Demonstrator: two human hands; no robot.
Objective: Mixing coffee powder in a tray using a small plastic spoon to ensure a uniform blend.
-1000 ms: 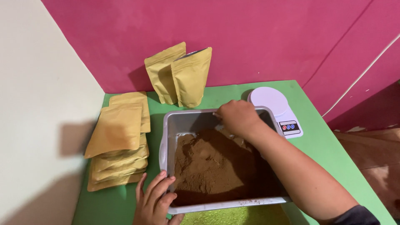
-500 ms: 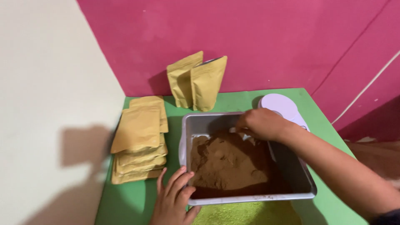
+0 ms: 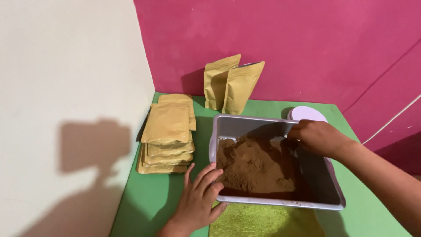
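Left hand (image 3: 199, 199) lies flat, fingers spread, on grey tub (image 3: 245, 123) corner at 7 o'clock; right hand (image 3: 318, 137) curls closed over brown powder (image 3: 252, 164), grip contents unclear.

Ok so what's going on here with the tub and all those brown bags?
A person's right hand is down inside a grey tub of brown powder, apparently holding a small scoop, though that is hard to make out. The left hand rests on the tub's near corner. A stack of flat kraft pouches lies to the left on the green table, two pouches stand against the pink wall, and a white scale sits behind the tub.
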